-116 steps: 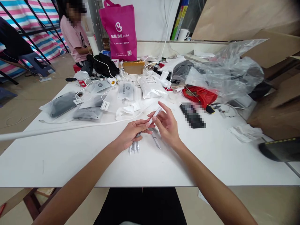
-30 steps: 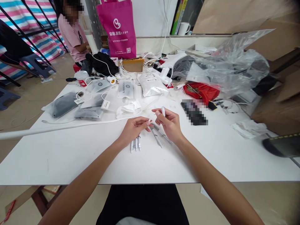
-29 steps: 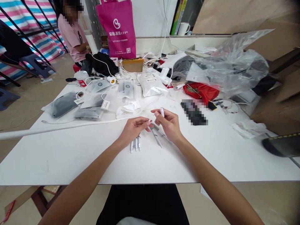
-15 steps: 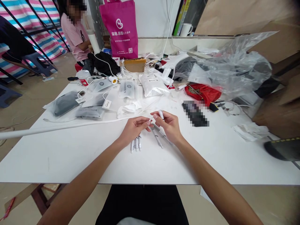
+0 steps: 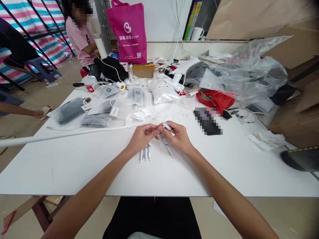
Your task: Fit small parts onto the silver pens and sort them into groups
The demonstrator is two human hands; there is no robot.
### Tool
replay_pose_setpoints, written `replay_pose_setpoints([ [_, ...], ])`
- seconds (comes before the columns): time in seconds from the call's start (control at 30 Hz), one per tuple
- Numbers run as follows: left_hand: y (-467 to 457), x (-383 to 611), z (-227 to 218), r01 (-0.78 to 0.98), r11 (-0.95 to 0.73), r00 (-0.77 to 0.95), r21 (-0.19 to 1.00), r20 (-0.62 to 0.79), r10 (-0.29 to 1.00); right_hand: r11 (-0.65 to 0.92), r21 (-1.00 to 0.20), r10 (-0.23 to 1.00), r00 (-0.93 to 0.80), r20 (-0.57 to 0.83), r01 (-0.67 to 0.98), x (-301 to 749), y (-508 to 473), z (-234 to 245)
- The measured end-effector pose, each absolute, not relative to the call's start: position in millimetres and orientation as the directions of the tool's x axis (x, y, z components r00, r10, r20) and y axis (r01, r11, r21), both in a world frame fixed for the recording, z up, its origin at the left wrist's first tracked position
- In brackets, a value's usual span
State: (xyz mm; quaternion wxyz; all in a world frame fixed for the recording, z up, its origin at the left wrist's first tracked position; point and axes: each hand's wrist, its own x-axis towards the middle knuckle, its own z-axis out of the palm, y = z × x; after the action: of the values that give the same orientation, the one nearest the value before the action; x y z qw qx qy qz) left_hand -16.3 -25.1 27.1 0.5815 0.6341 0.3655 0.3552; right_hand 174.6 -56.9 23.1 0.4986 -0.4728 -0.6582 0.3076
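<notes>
Over the white table [image 5: 99,172] my two hands meet at the fingertips. My right hand [image 5: 179,136] is closed around a white and silver pen [image 5: 166,126], whose end tilts up to the left between the fingers. Thumb and fingers of my left hand [image 5: 143,136] are pinched together against the right fingertips; what lies in the pinch is too small to make out. Below my left hand three similar pens [image 5: 145,154] lie side by side, their upper ends partly hidden by it. Another pen [image 5: 167,148] lies slanted beneath my right hand.
A white cable [image 5: 82,133] crosses the table left of my hands. Behind it lie packed grey pouches [image 5: 96,119] and a white parcel [image 5: 163,91]. To the right are a pixelated dark object [image 5: 208,121], a red bag [image 5: 216,99] and crumpled tissue [image 5: 267,139]. A person [image 5: 79,39] sits at the back left.
My right hand has moved closer to my left, and the pen in it has tipped from nearly upright toward the left. A person's leg and sandalled foot now show at far left.
</notes>
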Motion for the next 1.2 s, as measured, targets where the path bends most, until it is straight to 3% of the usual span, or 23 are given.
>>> replay_pose_setpoints([
  [0.17,-22.1,-16.6,26.4,0.013,-0.17,0.438,0.985,0.147,0.887,0.399,-0.829,0.914,-0.105,0.391,0.391,171.5,-56.7,14.6],
  [0.4,-23.0,-18.5,25.3,0.09,-0.239,0.364,0.967,0.191,0.912,0.455,-0.787,0.888,-0.149,0.435,0.416,168.7,-59.3,19.3],
  [0.6,-27.0,-18.5,30.7,0.167,-0.301,0.296,0.939,0.244,0.924,0.483,-0.815,0.864,-0.021,0.504,0.32,170.0,-54.5,15.7],
  [0.8,-30.1,-18.3,36.2,0.185,-0.371,0.265,0.91,0.317,0.911,0.405,-0.9,0.908,0.045,0.416,0.162,168.2,-53.2,14.4],
  [1.2,-28.8,-18.9,32.1,0.145,-0.366,0.22,0.919,0.331,0.918,0.405,-0.895,0.911,0.002,0.413,0.186,165.9,-55.7,13.7],
])
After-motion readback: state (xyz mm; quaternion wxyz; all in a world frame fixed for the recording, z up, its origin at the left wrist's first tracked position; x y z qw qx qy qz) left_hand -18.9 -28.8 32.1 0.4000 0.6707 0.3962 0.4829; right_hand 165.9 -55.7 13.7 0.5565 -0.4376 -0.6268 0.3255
